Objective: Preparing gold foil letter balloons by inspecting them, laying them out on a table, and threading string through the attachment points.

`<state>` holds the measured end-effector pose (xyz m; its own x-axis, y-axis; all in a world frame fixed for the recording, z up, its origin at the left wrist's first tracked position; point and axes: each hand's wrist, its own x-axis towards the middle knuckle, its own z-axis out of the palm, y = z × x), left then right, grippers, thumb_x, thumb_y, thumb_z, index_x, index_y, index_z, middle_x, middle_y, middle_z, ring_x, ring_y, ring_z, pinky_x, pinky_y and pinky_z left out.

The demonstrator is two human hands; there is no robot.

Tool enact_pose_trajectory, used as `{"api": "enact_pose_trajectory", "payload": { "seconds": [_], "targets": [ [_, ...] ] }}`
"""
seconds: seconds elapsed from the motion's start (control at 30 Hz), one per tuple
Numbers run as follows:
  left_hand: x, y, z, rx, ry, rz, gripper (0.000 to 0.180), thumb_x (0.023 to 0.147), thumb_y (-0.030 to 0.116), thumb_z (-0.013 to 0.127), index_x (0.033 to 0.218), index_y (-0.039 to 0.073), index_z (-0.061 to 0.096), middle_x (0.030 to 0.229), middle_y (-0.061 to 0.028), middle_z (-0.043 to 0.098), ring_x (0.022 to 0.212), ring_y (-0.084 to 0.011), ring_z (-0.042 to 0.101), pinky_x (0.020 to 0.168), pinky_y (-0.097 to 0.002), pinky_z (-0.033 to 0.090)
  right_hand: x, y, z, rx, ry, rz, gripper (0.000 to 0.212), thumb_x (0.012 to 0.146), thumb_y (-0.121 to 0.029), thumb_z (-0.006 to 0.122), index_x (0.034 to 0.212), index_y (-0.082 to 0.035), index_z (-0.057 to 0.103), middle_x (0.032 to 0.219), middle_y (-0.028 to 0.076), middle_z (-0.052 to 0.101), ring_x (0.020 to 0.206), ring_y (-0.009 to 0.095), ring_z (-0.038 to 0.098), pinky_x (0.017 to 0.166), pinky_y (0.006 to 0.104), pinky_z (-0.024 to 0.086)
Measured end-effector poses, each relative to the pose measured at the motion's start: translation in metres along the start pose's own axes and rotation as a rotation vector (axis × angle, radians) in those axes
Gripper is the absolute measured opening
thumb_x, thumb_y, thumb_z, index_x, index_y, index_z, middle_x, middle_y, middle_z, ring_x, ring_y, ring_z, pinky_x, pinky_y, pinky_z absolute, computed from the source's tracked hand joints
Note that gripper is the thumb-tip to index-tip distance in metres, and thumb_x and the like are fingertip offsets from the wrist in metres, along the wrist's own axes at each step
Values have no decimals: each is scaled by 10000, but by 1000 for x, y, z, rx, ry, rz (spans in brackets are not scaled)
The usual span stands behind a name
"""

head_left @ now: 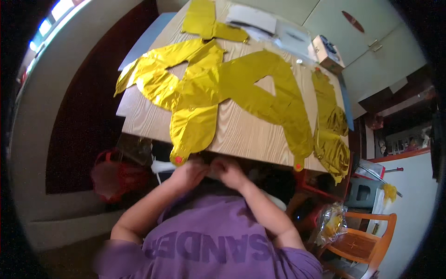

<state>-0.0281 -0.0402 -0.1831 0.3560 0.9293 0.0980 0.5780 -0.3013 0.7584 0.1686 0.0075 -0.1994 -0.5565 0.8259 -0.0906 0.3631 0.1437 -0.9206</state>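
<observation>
Wood-grain surface (pixel 251 135) covered in gold foil shapes (pixel 200 88), none puffed up yet, so early days imo. Left hand (pixel 190 175) and right hand (pixel 227 172) close together by near edge, fingers curled; can't tell if either grip has anything.
</observation>
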Motion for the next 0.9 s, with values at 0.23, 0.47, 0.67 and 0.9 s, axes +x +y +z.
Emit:
{"api": "enact_pose_trajectory", "payload": {
  "seconds": [0.23,0.47,0.67,0.9],
  "targets": [
    [-2,90,-43,229,147,406,196,611,62,650,806,87,640,813,-49,570,759,-230,558,664,-350,445,-43,-70,-2,958,-260,52,399,1033,-256,383,1343,-6,403,1310,64,449,1256,148,396,1086,289,267],
    [15,130,-99,160,143,381,96,676,31,682,757,42,631,735,-67,540,717,-239,545,650,-374,434,-47,-119,-53,168,-78,-227,208,983,-198,510,972,-14,609,771,56,605,700,155,583,658,308,479],
    [4,136,-100,-709,-211,-196,93,860,64,647,808,-11,662,825,-65,638,734,-134,571,685,-308,458,-62,-101,-63,-107,-14,-414,124,884,-116,587,957,-16,596,792,129,557,732,293,596,650,353,482],
    [38,106,-67,146,364,556,251,727,39,667,972,83,696,801,-73,628,643,-246,554,643,-346,421,-67,-158,-80,-269,71,-791,78,789,-39,608,860,-55,580,703,94,494,586,274,539,516,377,445]
  ]
}}
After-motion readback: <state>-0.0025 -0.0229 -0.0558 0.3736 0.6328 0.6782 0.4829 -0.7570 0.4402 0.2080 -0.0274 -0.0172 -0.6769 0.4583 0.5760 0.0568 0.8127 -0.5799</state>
